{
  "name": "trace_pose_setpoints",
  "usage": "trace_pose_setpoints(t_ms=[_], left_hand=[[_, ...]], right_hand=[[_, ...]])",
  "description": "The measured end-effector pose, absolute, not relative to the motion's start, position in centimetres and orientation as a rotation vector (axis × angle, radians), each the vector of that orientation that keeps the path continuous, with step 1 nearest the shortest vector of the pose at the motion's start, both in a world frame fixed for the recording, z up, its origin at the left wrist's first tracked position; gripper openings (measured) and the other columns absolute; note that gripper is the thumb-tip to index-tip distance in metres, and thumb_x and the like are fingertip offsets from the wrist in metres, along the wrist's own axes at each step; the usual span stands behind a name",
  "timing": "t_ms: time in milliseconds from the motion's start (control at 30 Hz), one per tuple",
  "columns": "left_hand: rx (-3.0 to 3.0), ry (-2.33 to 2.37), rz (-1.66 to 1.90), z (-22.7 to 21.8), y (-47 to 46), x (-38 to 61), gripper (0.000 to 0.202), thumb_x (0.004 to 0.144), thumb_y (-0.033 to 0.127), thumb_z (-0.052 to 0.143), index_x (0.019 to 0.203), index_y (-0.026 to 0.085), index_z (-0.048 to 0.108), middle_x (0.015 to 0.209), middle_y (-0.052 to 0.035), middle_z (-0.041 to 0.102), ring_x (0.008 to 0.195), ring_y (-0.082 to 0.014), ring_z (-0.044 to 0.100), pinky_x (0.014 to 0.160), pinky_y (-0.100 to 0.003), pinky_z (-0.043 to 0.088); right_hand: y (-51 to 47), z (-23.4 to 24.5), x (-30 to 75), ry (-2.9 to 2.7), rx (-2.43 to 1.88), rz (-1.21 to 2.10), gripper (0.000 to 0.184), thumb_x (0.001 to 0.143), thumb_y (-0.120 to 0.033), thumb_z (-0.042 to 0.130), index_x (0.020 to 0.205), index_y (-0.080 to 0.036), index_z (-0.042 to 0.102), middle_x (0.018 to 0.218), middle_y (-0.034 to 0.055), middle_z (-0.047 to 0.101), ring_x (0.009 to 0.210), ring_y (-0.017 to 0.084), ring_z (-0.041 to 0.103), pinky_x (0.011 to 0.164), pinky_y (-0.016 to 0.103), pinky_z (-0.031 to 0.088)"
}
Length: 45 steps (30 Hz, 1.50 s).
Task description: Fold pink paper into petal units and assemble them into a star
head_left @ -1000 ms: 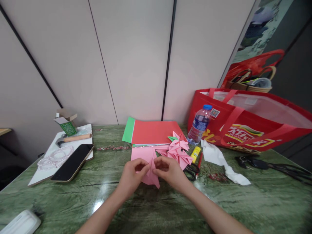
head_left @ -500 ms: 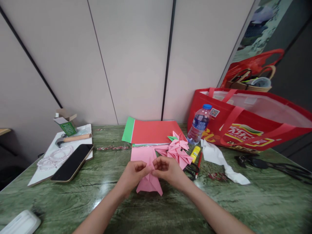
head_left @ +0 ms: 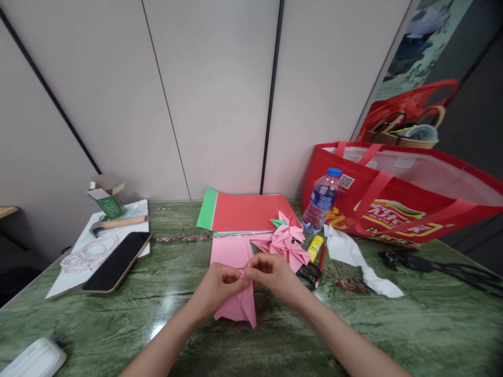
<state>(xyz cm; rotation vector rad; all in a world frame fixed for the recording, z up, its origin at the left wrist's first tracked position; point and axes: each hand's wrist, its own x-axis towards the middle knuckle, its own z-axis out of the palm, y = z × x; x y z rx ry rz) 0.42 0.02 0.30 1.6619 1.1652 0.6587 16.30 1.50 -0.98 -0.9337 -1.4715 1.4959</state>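
A creased piece of pink paper (head_left: 238, 306) is pinched between both my hands above the green marbled table. My left hand (head_left: 220, 285) grips its middle from the left, thumb and fingers closed. From the right, my right hand (head_left: 271, 272) pinches the same part, fingertips almost touching those of the left. The paper's lower end flares toward me; the fingers cover its middle. Just behind lie flat pink sheets (head_left: 228, 250). Folded pink paper shapes (head_left: 288, 246), one with a green piece, rest beyond my right hand.
Red and green paper (head_left: 251, 212) lies at the back. To the right are a glue stick (head_left: 315, 247), a red pencil (head_left: 321, 264), a water bottle (head_left: 321, 201), tissue (head_left: 353, 256) and a red bag (head_left: 373, 199). Leftward sit a phone (head_left: 118, 262), a hammer (head_left: 120, 223) and a small box (head_left: 108, 199).
The pink paper has turned slightly, its flared lower end swinging left and toward me. Both hands keep pinching it, with the fingertips shifted a little.
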Motion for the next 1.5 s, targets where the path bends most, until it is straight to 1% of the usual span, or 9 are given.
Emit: trace_pose_setpoints(t_ms=[133,367,600,767,933,1133,1233,1367,1500], left_hand=[[1.687,1.164,0.654,0.3,-0.1,0.5,0.038,0.074,0.036,0.051,0.046,0.017,0.033,0.051,0.0066,0.019,0.049,-0.007,0.016,0.045,-0.024,0.01],[1.663,1.109,0.61,0.6,-0.4,0.7,0.044,0.076,0.04,0.048,0.046,0.018,0.026,0.049,0.0073,0.016,0.047,-0.0066,0.013,0.045,-0.025,0.008],[1.663,1.115,0.642,0.4,-0.3,0.6,0.046,0.075,0.042,0.049,0.045,0.018,0.024,0.049,0.0071,0.015,0.047,-0.0066,0.012,0.046,-0.025,0.007],[1.669,1.108,0.607,0.2,-0.4,0.7,0.045,0.074,0.044,0.05,0.045,0.017,0.029,0.052,0.006,0.017,0.05,-0.0071,0.013,0.046,-0.025,0.008],[1.688,1.076,0.582,-0.1,-0.3,0.8,0.044,0.075,0.044,0.05,0.045,0.016,0.033,0.053,0.0056,0.019,0.051,-0.0072,0.015,0.046,-0.024,0.009],[1.675,1.059,0.584,0.3,-0.5,0.7,0.048,0.074,0.047,0.051,0.045,0.018,0.027,0.052,0.0062,0.017,0.05,-0.0069,0.014,0.046,-0.025,0.009],[1.665,1.072,0.584,0.5,-0.5,0.6,0.048,0.074,0.045,0.051,0.045,0.018,0.025,0.049,0.0071,0.017,0.048,-0.0063,0.012,0.045,-0.025,0.008],[1.681,1.089,0.587,0.4,-0.5,0.6,0.049,0.074,0.042,0.052,0.045,0.018,0.021,0.047,0.0079,0.014,0.046,-0.0058,0.01,0.045,-0.026,0.006],[1.699,1.075,0.563,0.4,-0.5,0.6,0.049,0.075,0.042,0.051,0.045,0.018,0.021,0.047,0.0076,0.015,0.046,-0.0061,0.011,0.045,-0.027,0.007]], right_hand=[[1.4,-0.8,16.3,-1.513,-0.951,1.447,0.025,0.065,-0.037,0.065,0.062,-0.014,0.056,0.056,-0.003,0.053,0.05,0.008,0.048,0.049,0.022,0.039],[1.1,0.0,16.4,-1.541,-0.993,1.331,0.032,0.063,-0.043,0.066,0.054,-0.016,0.05,0.052,-0.0041,0.048,0.049,0.008,0.044,0.047,0.021,0.035],[1.2,-0.7,16.2,-1.57,-0.966,1.374,0.027,0.07,-0.04,0.06,0.059,-0.016,0.051,0.054,-0.0039,0.049,0.049,0.009,0.045,0.048,0.021,0.036],[1.3,-0.9,16.3,-1.659,-0.964,1.312,0.023,0.063,-0.034,0.068,0.062,-0.015,0.055,0.06,-0.0022,0.054,0.054,0.009,0.046,0.052,0.021,0.036],[1.2,-1.1,16.4,-1.696,-0.972,1.29,0.029,0.065,-0.038,0.066,0.055,-0.016,0.052,0.054,-0.0035,0.05,0.051,0.009,0.043,0.049,0.02,0.034],[1.2,-1.0,16.5,-1.66,-1.002,1.324,0.031,0.061,-0.04,0.069,0.053,-0.015,0.052,0.053,-0.0031,0.052,0.049,0.008,0.043,0.047,0.02,0.032],[1.3,-0.9,16.5,-1.607,-1.01,1.385,0.033,0.062,-0.045,0.066,0.055,-0.015,0.053,0.051,-0.004,0.05,0.047,0.008,0.043,0.045,0.021,0.033],[1.4,-0.8,16.3,-1.536,-1.039,1.417,0.037,0.065,-0.05,0.062,0.054,-0.017,0.049,0.046,-0.0052,0.046,0.043,0.008,0.043,0.044,0.021,0.033],[1.3,-0.6,16.3,-1.573,-1.054,1.312,0.041,0.066,-0.05,0.061,0.049,-0.017,0.044,0.045,-0.0051,0.044,0.043,0.008,0.038,0.045,0.021,0.028]])
